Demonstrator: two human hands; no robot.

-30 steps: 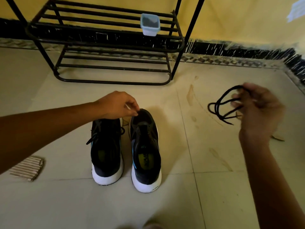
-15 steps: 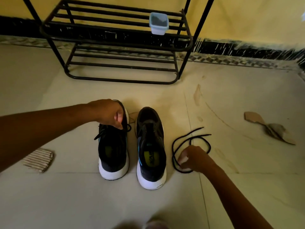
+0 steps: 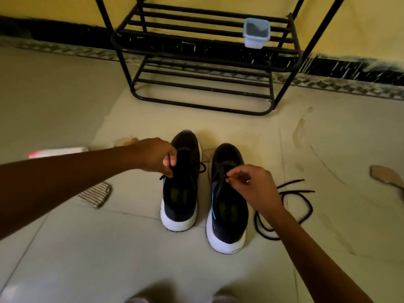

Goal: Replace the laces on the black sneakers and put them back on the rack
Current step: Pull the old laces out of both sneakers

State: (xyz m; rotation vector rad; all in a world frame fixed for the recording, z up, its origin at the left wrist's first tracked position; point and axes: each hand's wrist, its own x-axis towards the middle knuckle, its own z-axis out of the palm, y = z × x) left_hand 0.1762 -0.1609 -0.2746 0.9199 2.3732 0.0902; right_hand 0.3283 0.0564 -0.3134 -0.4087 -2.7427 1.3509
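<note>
Two black sneakers with white soles stand side by side on the floor, heels toward me: the left sneaker [image 3: 182,189] and the right sneaker [image 3: 227,206]. My left hand [image 3: 156,157] hovers over the left sneaker and pinches its black lace near the tongue. My right hand [image 3: 251,184] sits over the right sneaker, fingertips pinched at its lacing; what they hold is too dark to tell. A loose black lace [image 3: 290,206] lies coiled on the floor just right of the right sneaker. The black metal rack [image 3: 205,62] stands beyond the shoes against the wall.
A small pale blue tub [image 3: 256,32] sits on the rack's upper shelf at the right. A striped cloth [image 3: 96,194] lies left of the shoes, a white and red packet [image 3: 58,152] behind my left forearm, and a cardboard scrap [image 3: 387,176] at far right.
My right hand dropped the loose lace on the floor and moved left onto the right sneaker. My left hand stayed on the left sneaker's lacing. The camera shifted left and closer.
</note>
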